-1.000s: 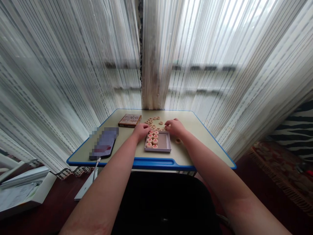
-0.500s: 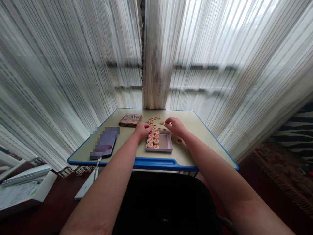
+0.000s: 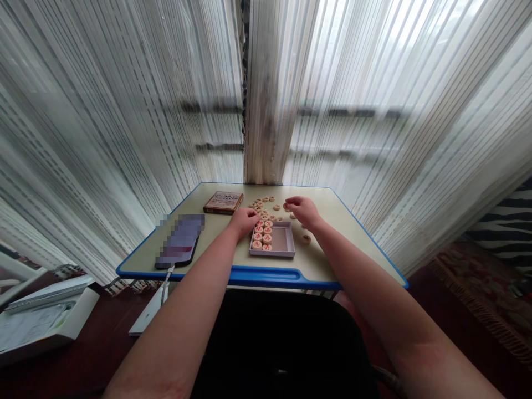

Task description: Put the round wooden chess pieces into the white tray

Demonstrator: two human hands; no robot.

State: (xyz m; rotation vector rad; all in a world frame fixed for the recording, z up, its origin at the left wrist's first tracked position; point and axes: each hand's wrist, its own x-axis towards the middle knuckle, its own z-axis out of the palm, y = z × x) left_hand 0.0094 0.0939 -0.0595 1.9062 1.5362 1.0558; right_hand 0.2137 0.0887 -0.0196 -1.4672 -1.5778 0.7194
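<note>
Two columns of round wooden xiangqi pieces point(image 3: 267, 231) with red characters fill the left part of a shallow pale box point(image 3: 272, 254). At the box's far left corner is my left hand point(image 3: 245, 221), its fingers pressed together; what they hold, if anything, is hidden. My right hand point(image 3: 304, 210) is beyond the box on the right, its thumb and fingers closed at a wooden xiangqi piece point(image 3: 286, 206). More loose pieces point(image 3: 265, 213) with dark characters lie behind the box, and a single piece point(image 3: 306, 239) lies to its right.
A flat printed box point(image 3: 223, 202) lies at the back left of the blue-edged table point(image 3: 216, 249). Nearer on the left is a phone point(image 3: 178, 244) with a white cable point(image 3: 166, 284). Curtains point(image 3: 266, 111) hang behind the table. An open white box point(image 3: 75, 321) with papers stands low at left.
My right hand has shifted slightly away from me and to the right among the loose pieces. My left hand stays by the box corner. The whole view has moved a little.
</note>
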